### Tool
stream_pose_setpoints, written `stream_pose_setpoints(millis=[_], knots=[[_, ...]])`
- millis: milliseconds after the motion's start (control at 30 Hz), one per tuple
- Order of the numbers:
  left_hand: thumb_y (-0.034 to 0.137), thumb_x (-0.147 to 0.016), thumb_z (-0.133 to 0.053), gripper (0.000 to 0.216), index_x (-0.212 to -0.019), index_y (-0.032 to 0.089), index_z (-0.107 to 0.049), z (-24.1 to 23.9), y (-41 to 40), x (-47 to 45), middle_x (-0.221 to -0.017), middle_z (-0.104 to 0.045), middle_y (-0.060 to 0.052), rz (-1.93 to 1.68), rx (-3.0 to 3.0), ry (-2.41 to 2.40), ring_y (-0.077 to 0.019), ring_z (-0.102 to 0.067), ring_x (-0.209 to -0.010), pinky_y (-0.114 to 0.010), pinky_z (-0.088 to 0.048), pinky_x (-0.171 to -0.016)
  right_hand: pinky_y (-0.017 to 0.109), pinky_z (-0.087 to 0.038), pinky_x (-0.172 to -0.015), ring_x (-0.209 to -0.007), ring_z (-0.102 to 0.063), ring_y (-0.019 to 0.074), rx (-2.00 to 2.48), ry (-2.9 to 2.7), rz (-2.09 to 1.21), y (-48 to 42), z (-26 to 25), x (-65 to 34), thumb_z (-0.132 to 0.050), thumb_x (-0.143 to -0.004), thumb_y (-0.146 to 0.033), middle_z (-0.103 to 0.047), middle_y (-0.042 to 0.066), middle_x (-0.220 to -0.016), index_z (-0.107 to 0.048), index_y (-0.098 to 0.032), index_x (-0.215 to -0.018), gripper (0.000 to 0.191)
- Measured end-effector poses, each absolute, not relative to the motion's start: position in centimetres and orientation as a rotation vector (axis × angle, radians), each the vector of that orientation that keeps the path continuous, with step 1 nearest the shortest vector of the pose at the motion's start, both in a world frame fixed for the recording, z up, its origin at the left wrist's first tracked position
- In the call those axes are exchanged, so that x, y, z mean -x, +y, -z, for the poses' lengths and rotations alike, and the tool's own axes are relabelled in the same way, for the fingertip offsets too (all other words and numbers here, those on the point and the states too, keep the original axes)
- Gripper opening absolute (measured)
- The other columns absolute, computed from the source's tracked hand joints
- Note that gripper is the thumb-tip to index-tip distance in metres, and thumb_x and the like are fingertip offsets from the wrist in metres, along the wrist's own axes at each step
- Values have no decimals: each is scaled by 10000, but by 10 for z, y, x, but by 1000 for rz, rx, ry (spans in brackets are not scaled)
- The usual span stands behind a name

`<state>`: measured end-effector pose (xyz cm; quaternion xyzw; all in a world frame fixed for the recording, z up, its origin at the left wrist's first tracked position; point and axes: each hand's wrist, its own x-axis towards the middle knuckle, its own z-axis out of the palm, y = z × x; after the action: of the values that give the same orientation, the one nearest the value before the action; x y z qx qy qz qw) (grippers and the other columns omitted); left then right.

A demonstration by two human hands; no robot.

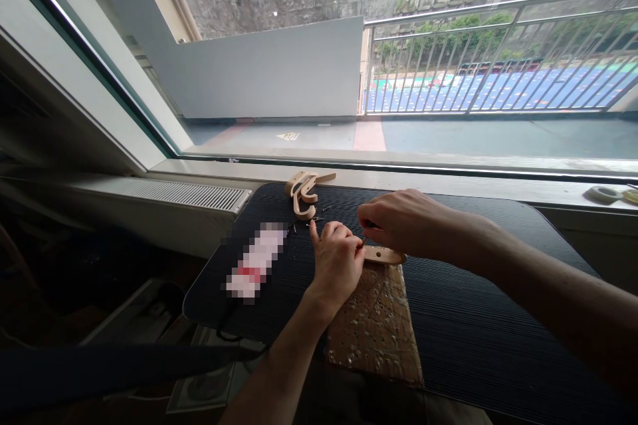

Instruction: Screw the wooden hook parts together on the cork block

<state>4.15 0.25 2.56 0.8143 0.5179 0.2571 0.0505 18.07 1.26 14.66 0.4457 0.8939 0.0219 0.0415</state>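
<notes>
My left hand [335,259] is curled closed over one end of a pale wooden piece [385,255] that lies on the far edge of a scratched brown board [376,325]. My right hand [403,220] hovers just above it, fingers pinched on a small dark thing [363,243] I cannot make out, at the wooden piece's left end. Two curved wooden hooks [305,192] lie farther back on the dark ribbed table [473,319], with a few small dark screws [319,218] beside them.
A blurred white and red object [255,260] lies left of my hands. A tape roll [603,194] sits on the window ledge at the right. A radiator grille [174,192] runs along the left. Outside the window is a balcony with a metal railing [498,60].
</notes>
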Motion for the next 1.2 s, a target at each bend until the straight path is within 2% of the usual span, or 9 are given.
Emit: stream_pose_setpoints(millis=[167,300,467,667,800,900,1100,1200], knots=[[233,-790,-636,61,-731,226,-653,-25,2,-42,-891,-630,1,-790,-2454,1597,-217,-473,-1048,-567,-82,-1097,269,-191,-487,-536,-486,132,-1437,2695,-95,18,-144,-183,-451,-864,-309,-635,43,-657,-617,-184,-804,216],[230,-790,-633,72,-720,224,-643,-25,2,-42,-885,-627,9,-808,-2453,1591,-210,-477,-1040,-564,-85,-1099,262,-202,-489,-536,-480,128,-1436,2758,-14,19,-148,-188,-506,-782,-280,-637,12,-672,-615,-223,-914,181],[224,-793,-627,80,-713,221,-632,-24,2,-42,-881,-624,11,-813,-2451,1584,-208,-476,-1043,-567,-83,-1100,260,-225,-502,-564,-489,125,-1396,2769,40,18,-147,-187,-466,-803,-219,-637,23,-694,-591,-196,-778,130],[214,-794,-619,75,-718,215,-624,-23,2,-42,-885,-614,7,-825,-2453,1587,-206,-476,-1053,-550,-102,-1107,268,-215,-488,-539,-487,135,-1468,2758,-9,19,-142,-185,-465,-841,-348,-625,25,-646,-600,-190,-807,210],[212,-803,-603,82,-723,212,-622,-23,2,-42,-878,-613,5,-831,-2466,1578,-202,-481,-1044,-540,-114,-1110,254,-223,-490,-557,-498,132,-1435,2773,16,18,-149,-187,-525,-775,-282,-649,-1,-702,-605,-233,-902,157],[217,-804,-603,86,-722,212,-627,-22,2,-42,-880,-612,-6,-819,-2473,1587,-209,-479,-1049,-544,-121,-1107,250,-224,-494,-568,-494,124,-1388,2773,27,16,-151,-184,-504,-775,-212,-649,1,-712,-589,-216,-789,86],[210,-798,-608,70,-733,208,-634,-21,3,-43,-913,-616,-14,-840,-2483,1603,-211,-479,-1053,-546,-123,-1108,263,-191,-486,-526,-475,127,-1446,2716,-81,16,-147,-177,-480,-847,-340,-611,25,-619,-585,-190,-744,210],[223,-793,-618,79,-717,203,-627,-22,3,-43,-896,-613,-14,-837,-2491,1601,-211,-483,-1041,-542,-134,-1107,255,-198,-485,-534,-480,130,-1419,2745,-71,17,-151,-176,-524,-803,-337,-630,10,-654,-597,-209,-823,149]])
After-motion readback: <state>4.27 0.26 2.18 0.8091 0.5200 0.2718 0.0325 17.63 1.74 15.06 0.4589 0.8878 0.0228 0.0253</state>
